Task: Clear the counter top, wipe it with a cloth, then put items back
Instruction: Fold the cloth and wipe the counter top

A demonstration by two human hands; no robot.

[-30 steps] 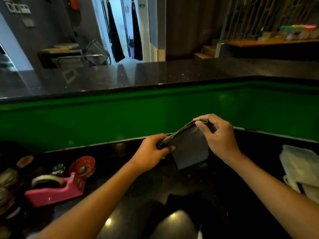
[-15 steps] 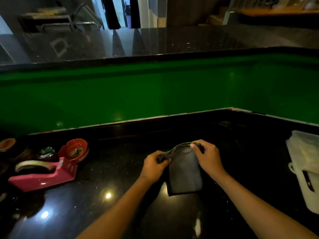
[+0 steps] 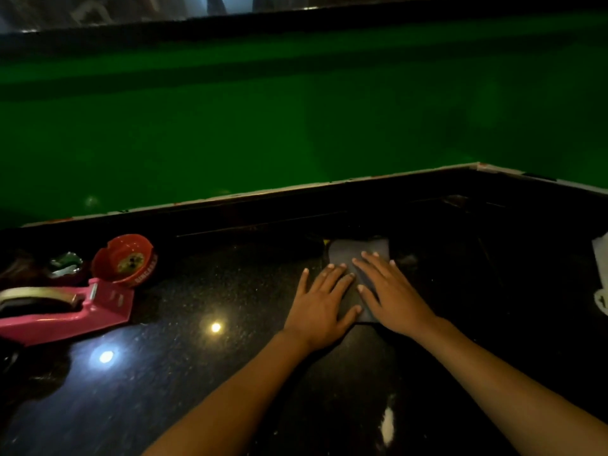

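A folded dark grey cloth (image 3: 348, 253) lies flat on the black speckled counter top (image 3: 210, 291), close to the green wall. My left hand (image 3: 320, 304) rests palm down on the cloth's left part, fingers spread. My right hand (image 3: 391, 296) presses flat on its right part, fingers also spread. Both hands cover most of the cloth; only its far end and a strip between the hands show. Neither hand grips it.
A pink tape dispenser (image 3: 62, 311) stands at the left with a red ashtray (image 3: 124, 260) behind it and crumpled foil (image 3: 65, 263) beside that. A white plastic item (image 3: 602, 278) sits at the right edge. A green wall (image 3: 296, 126) bounds the counter's far side.
The cloth was held up pinched between both hands; now it lies flat on the counter with both palms pressed on it. The view has tilted further down.
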